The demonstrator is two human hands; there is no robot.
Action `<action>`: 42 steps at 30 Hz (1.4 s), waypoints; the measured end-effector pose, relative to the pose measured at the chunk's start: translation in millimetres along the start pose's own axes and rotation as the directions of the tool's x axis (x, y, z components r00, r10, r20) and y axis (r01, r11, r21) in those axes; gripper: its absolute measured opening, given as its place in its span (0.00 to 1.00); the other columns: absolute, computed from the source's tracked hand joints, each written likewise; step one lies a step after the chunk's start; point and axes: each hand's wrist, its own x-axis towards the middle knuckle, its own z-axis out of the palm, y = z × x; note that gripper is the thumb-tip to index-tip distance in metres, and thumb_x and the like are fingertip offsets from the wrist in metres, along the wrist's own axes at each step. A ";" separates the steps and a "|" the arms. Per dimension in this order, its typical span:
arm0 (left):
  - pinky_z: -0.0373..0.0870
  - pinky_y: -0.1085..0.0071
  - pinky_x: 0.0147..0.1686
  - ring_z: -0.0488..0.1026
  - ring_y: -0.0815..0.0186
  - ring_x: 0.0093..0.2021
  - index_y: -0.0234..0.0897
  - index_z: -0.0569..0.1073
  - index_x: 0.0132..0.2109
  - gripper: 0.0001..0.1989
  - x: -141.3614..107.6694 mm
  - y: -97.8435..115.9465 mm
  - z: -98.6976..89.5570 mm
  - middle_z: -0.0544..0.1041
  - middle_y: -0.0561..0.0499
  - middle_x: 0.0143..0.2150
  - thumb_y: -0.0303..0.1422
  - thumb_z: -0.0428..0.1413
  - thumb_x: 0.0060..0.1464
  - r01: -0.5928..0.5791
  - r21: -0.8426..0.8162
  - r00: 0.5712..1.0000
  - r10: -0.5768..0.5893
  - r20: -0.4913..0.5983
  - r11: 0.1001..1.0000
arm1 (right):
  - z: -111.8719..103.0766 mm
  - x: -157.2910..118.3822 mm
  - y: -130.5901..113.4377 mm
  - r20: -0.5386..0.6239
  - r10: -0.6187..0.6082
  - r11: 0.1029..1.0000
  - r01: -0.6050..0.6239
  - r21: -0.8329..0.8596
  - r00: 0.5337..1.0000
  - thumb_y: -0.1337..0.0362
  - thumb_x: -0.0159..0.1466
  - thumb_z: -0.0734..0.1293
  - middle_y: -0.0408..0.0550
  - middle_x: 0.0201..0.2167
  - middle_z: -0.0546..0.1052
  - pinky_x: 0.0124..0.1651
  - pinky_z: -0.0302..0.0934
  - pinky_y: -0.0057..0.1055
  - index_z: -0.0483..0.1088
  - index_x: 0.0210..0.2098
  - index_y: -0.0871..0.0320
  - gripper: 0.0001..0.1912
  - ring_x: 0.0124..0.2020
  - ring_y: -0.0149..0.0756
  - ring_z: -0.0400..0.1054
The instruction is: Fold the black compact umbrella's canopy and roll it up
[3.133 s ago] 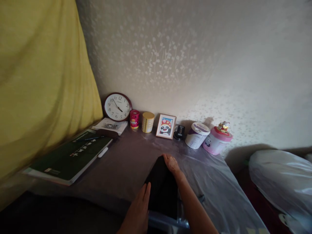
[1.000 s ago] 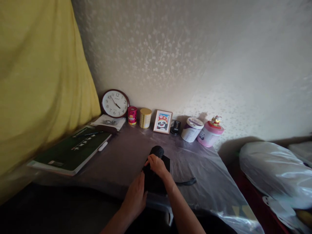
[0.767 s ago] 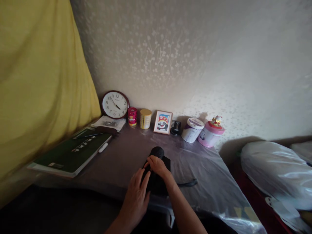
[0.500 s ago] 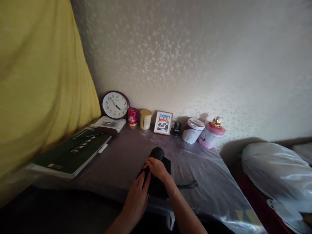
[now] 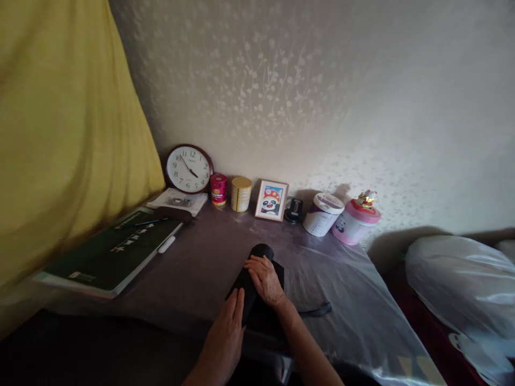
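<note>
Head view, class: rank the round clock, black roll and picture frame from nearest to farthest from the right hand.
1. Black roll, directly under the right hand.
2. Picture frame, ahead, near the wall.
3. Round clock, at the back left.

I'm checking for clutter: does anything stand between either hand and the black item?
Nothing visible: the left hand and right hand both touch the black item; a dark strip lies off to the right.
</note>
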 end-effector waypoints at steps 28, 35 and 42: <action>0.61 0.59 0.54 0.55 0.57 0.62 0.32 0.40 0.64 0.32 5.7 4.6 -17.6 0.54 0.36 0.63 0.23 0.40 0.53 0.019 -0.121 0.997 -0.010 0.074 0.992 | -41.0 -46.9 30.4 0.049 0.820 0.531 -0.791 0.306 0.570 0.54 0.60 0.58 0.47 0.31 0.76 0.25 0.64 0.25 0.71 0.42 0.58 0.19 0.31 0.35 0.71; 0.60 0.62 0.55 0.54 0.58 0.62 0.29 0.42 0.64 0.31 6.3 6.9 -19.6 0.53 0.36 0.63 0.23 0.40 0.53 0.045 -0.097 0.995 -0.036 0.091 0.994 | -36.2 -30.8 1.6 0.137 0.826 0.457 -0.791 0.407 0.547 0.56 0.57 0.62 0.49 0.33 0.74 0.19 0.64 0.26 0.63 0.50 0.62 0.24 0.26 0.34 0.69; 0.59 0.60 0.55 0.54 0.57 0.62 0.29 0.43 0.64 0.31 7.2 8.2 -21.7 0.54 0.35 0.63 0.24 0.41 0.52 0.048 -0.082 0.993 -0.039 0.110 0.995 | -21.0 -16.5 -5.4 -0.021 0.801 0.566 -0.745 0.353 0.599 0.63 0.53 0.65 0.49 0.34 0.73 0.19 0.60 0.21 0.64 0.49 0.62 0.24 0.30 0.33 0.68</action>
